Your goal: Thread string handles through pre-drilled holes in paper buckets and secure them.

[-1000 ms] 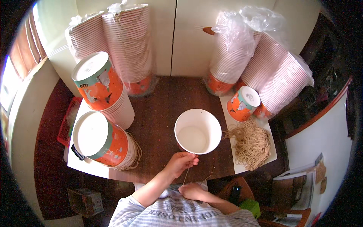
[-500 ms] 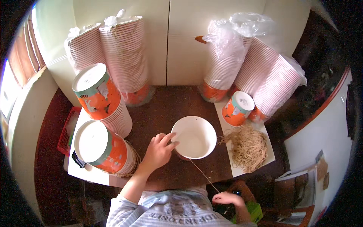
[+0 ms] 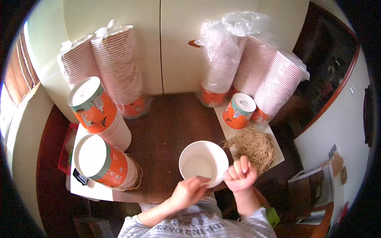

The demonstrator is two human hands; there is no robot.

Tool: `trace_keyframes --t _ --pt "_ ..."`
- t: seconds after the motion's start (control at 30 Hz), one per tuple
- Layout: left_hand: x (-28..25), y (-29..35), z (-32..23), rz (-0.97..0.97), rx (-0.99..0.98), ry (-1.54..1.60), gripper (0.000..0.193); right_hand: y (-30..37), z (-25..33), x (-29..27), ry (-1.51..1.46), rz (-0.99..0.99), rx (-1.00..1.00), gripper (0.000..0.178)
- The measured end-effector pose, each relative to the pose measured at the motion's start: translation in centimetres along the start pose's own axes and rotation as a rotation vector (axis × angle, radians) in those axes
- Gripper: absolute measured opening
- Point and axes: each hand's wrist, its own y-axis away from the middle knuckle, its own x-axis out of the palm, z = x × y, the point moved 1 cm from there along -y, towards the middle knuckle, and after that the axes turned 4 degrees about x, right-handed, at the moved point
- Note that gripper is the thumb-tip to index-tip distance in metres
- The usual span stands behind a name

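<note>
A white paper bucket stands with its mouth up near the table's front edge. My left hand is at its near rim, fingers drawn together and a little blurred; what they hold, if anything, is hidden. Beside the rim on the right, my right hand is raised with its fingers curled closed around the string, which hardly shows now. Behind that hand a tangled heap of tan string lies on a white board.
Upside-down stacks of orange-and-green paper buckets stand at left, several with string round them. Plastic-wrapped bucket stacks rise at the back. A single upturned bucket stands at right. The table is dark brown.
My right hand has come up from below the table edge to the bucket's right rim. My left hand has moved from its left side to its near rim. The bucket sits nearer me.
</note>
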Motion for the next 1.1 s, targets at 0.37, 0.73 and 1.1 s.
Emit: trace_keyframes --t 0.37,0.73,1.1 --pt "-0.9 1.4 1.3 -0.022 -0.504 1.128 0.042 -3.9 -3.4 2.0 0.031 0.116 0.05 0.027" --pt "-2.2 1.8 3.0 0.038 -0.607 0.95 0.019 -3.5 -2.9 1.7 0.984 0.059 0.155 0.008" --pt "-4.7 -1.0 3.1 0.013 0.072 -0.346 0.009 -4.7 -4.3 -1.9 1.785 0.476 0.331 0.011"
